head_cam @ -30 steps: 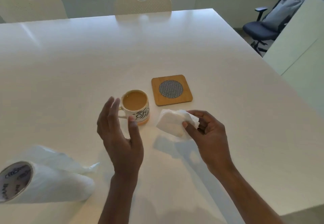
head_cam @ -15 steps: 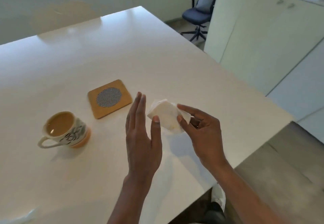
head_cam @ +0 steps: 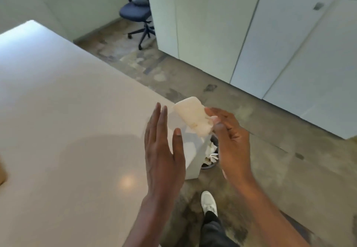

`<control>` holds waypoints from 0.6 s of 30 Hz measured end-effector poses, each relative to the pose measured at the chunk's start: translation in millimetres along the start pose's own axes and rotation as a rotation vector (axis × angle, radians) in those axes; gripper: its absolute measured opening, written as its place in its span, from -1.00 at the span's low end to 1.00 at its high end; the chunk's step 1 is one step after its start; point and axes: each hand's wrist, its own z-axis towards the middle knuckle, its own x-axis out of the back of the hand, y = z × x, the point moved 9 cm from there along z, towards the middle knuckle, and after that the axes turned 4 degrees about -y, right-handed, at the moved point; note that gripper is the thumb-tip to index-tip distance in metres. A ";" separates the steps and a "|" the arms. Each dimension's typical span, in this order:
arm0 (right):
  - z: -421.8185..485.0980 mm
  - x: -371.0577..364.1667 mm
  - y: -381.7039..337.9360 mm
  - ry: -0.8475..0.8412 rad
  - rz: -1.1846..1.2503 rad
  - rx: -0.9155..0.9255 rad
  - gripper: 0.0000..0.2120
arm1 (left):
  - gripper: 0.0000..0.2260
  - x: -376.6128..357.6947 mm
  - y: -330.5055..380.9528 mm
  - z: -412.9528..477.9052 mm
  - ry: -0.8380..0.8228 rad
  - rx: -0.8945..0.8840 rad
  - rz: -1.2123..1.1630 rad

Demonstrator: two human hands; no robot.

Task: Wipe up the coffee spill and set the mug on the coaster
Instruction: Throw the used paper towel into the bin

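Over white table (head_cam: 58, 111) corner, right hand (head_cam: 229, 140) pinching tissue (head_cam: 193, 119) (stained), mottled floor (head_cam: 289, 169)

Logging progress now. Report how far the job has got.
Done, apparently: the tissue carries a brownish stain, so some wiping has happened. In hand: the right hand pinches it past the table corner, above a bin of crumpled paper; the left hand is open and empty. Left: mug and coaster are out of view, unconfirmed.

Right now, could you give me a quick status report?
Right hand pinching stained paper towel. Left hand open, empty. Waste bin below table corner. Mug out of view.
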 end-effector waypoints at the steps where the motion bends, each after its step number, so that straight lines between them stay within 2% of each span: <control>1: 9.2 19.2 4.6 0.038 -0.025 0.014 -0.75 | -0.50 -22.3 8.9 5.7 -0.031 -0.014 -0.011; 4: 33.5 75.4 27.0 0.142 -0.106 0.023 -0.71 | -0.48 -91.7 36.8 17.8 -0.108 -0.067 -0.037; 6: 36.3 86.9 38.4 0.191 -0.100 -0.008 -0.68 | -0.45 -111.9 44.1 19.5 -0.142 -0.097 -0.014; 8: 60.4 141.8 70.8 0.301 -0.104 -0.042 -0.69 | -0.42 -192.1 58.8 25.9 -0.230 -0.133 -0.034; 9: 60.8 141.8 76.0 0.328 -0.094 -0.053 -0.71 | -0.41 -197.3 60.6 24.0 -0.247 -0.160 -0.002; 11: 78.9 187.7 115.1 0.407 -0.145 -0.103 -0.75 | -0.38 -270.3 65.3 21.4 -0.328 -0.200 0.008; 15: 89.2 215.5 175.4 0.421 -0.213 -0.188 -0.73 | -0.38 -345.6 34.3 4.5 -0.420 -0.182 0.098; 18: 96.6 229.5 229.4 0.409 -0.305 -0.230 -0.66 | -0.33 -394.8 -20.8 0.3 -0.452 -0.067 0.224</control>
